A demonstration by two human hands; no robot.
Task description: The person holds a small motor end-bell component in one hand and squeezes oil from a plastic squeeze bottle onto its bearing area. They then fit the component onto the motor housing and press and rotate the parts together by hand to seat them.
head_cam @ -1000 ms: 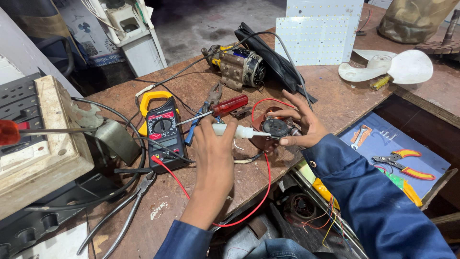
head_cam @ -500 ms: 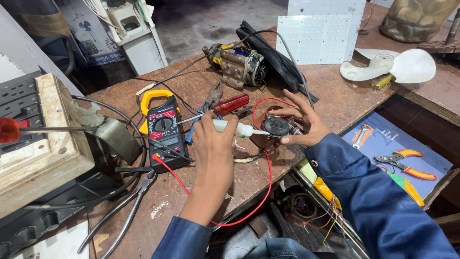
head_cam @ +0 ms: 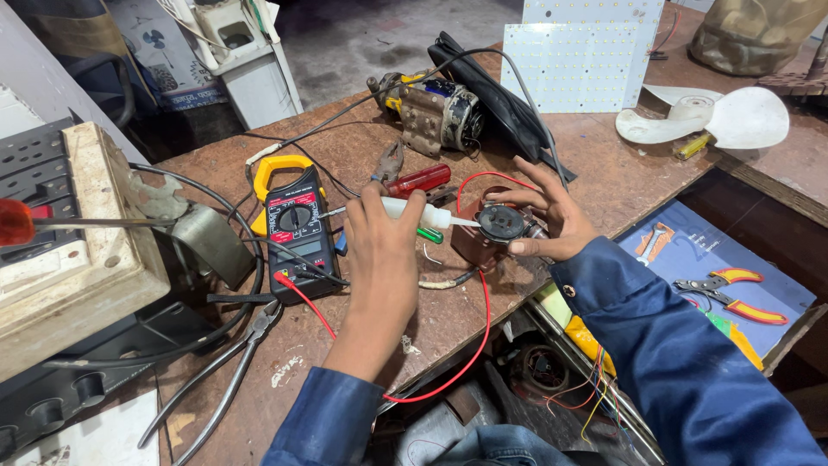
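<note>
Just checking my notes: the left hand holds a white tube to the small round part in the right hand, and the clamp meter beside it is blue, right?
Not quite. The head view shows the clamp meter is yellow and black, not blue. The rest stands: the left hand holds the white tube to the small round part in the right hand.

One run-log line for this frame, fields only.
left hand: holds white tube, tip at small motor | right hand: grips small motor | nearby: clamp meter, red screwdriver

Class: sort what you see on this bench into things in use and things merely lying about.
In use:
left hand
white tube
right hand
small round motor part

Lying about:
clamp meter
red-handled screwdriver
pliers
white perforated panel
</note>
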